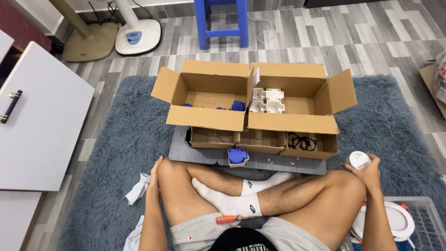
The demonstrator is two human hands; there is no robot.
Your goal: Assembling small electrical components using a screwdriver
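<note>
Two large cardboard boxes stood open side by side on the shaggy blue-grey rug (107, 153). The left box (204, 100) held a few blue parts along its floor, and the right box (297, 102) held a cluster of white plastic housings (267, 101) in its near left corner. In front of them three small open cartons sat in a row on a dark grey board (200, 155): the left carton (214, 138) held small metal screws, the middle carton (261, 141) showed nothing that could be made out, and the right carton (309, 144) held black ring-shaped pieces. A blue socket part (237, 157) stood on the board just in front of the cartons. At the lower right a grey plastic crate (425, 218) held a round white disc-shaped fitting (395, 221).

The person sat cross-legged in white socks, an orange-handled tool (227, 219) lying in the lap. The left arm hung straight down beside the left thigh, and the left hand (154, 179) rested flat against the knee, fingers together and holding nothing. The right arm reached out past the right knee, and the right hand (369, 171) curled around a small round white part (358, 160), gripping it from below with the fingers, just above the rug beside the knee.
</note>
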